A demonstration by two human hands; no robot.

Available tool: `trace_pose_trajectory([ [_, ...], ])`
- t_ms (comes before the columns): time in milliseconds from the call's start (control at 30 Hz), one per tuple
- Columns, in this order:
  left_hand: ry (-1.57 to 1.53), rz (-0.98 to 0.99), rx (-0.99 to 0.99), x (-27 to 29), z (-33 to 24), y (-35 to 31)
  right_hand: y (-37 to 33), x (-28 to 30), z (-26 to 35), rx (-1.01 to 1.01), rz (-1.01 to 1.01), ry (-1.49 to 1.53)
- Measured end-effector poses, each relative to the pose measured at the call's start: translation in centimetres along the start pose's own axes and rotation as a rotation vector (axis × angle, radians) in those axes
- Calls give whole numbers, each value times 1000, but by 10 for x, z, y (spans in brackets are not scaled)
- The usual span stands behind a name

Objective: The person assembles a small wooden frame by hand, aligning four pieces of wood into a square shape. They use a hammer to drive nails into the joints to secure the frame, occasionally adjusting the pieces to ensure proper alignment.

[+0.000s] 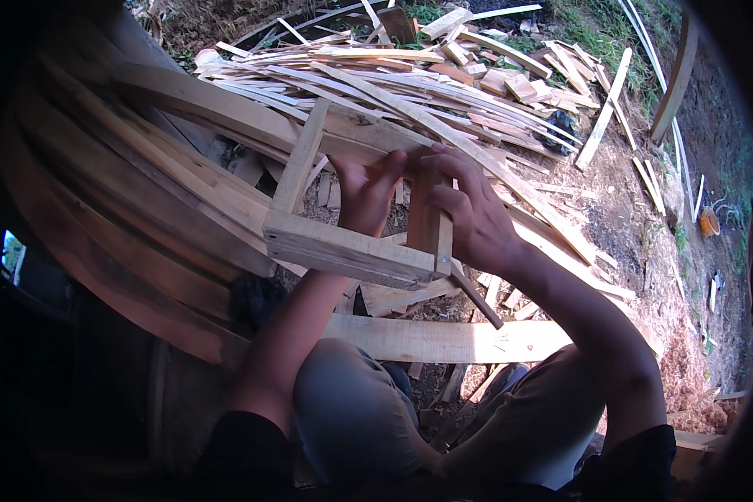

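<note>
A small open rectangular wooden frame (351, 247), made of pale boards, is held up tilted in front of me. My left hand (364, 188) reaches up through its opening from below, fingers against the inner side of the far board, thumb raised. Around the frame's right side wraps my right hand (477, 209), its fingers bent over the board near the far right corner. A thin dark brown stick (477, 297) juts out below the frame's near right corner; its other end is hidden.
Long planks (142, 201) are stacked along the left. A pale board (410, 337) lies across in front of my knees. Beyond the frame is a big heap of thin wood strips and offcuts (410, 79). An orange container (709, 222) sits on the ground at far right.
</note>
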State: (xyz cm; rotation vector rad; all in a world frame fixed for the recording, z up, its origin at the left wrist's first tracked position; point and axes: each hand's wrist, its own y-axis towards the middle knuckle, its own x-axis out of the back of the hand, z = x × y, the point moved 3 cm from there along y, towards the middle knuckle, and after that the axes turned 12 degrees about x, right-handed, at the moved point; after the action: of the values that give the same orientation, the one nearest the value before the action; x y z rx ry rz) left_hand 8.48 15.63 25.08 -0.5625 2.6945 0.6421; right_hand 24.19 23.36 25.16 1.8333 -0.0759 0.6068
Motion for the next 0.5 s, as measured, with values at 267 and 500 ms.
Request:
trace_pose_trajectory([
  [267, 336, 66, -28, -2, -4, -6, 11, 28, -24, -700, -234, 613],
  [500, 786, 101, 147, 18, 14, -8, 19, 21, -11, -748, -68, 348],
])
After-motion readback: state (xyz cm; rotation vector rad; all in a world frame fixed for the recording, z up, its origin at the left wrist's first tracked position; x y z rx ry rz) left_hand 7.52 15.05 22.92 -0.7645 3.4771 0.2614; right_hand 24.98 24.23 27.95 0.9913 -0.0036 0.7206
